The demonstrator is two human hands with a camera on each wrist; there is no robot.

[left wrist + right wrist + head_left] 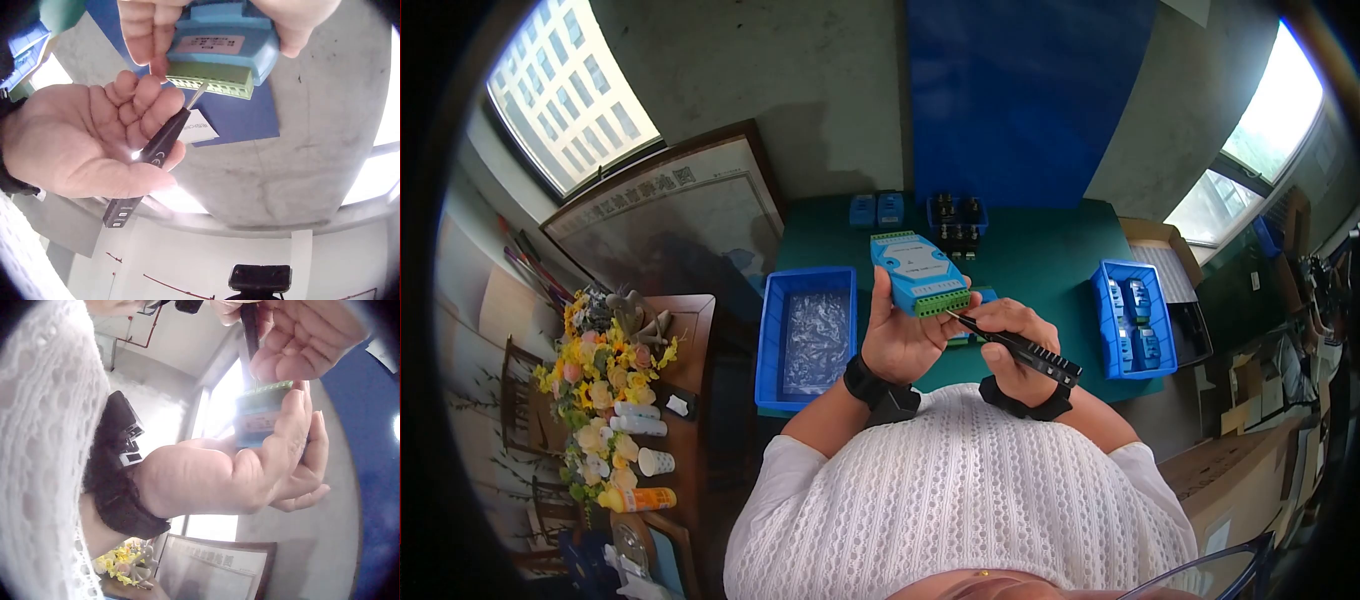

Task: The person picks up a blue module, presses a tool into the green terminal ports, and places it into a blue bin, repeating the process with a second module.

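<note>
Close to the white knitted top [960, 480], the right hand [1008, 322] curls its fingers round a black screwdriver [1040, 358], whose tip is set against the green terminal strip [943, 301] of a blue module [912, 265]. The left hand [903, 345] grips that module from below, raised above the green table [1040, 250]. Beyond stand a blue tray [771, 340] on the left and a blue bin [1103, 310] on the right

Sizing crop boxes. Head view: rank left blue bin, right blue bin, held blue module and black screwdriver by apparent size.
1. left blue bin
2. right blue bin and blue module: look alike, module held nearer the camera
3. black screwdriver
</note>
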